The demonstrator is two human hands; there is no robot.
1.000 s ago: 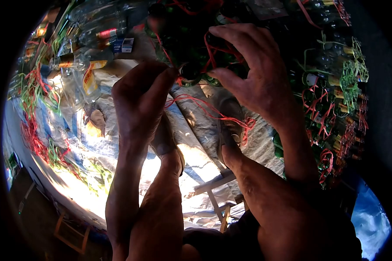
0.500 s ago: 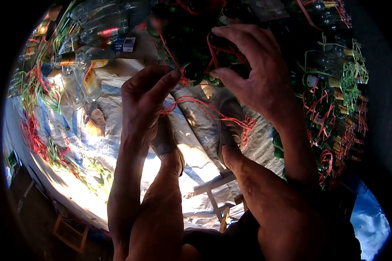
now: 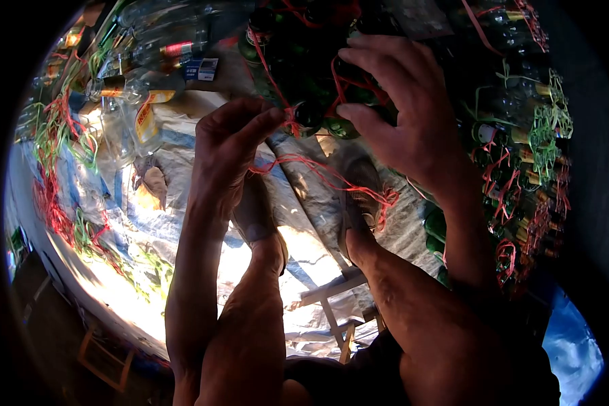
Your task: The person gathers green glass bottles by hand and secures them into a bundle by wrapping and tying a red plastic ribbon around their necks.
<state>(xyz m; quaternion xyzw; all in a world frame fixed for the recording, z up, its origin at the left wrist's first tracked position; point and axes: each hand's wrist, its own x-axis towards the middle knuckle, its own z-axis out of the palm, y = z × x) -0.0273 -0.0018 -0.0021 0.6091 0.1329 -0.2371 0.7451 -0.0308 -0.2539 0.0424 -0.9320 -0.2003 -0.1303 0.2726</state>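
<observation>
Left fingers [image 3: 266, 124] shifted right, closed on string [image 3: 291, 124]

The bottles [image 3: 304, 88] look like glossy, smooth green glass; the cords [image 3: 321, 170], thin red plastic. The sheet [image 3: 176, 162] looks like rough, creased cloth or woven plastic, the leaf [image 3: 153, 187] dry and matt.

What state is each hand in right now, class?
Left hand: closed, pinching red string.
Right hand: open, thumb and fingers apart, by green bottles.

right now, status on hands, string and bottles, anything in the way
Left hand pinching red string beside green bottles; right hand open, thumb and fingers spread; loose strands trailing over right shoe.
</observation>
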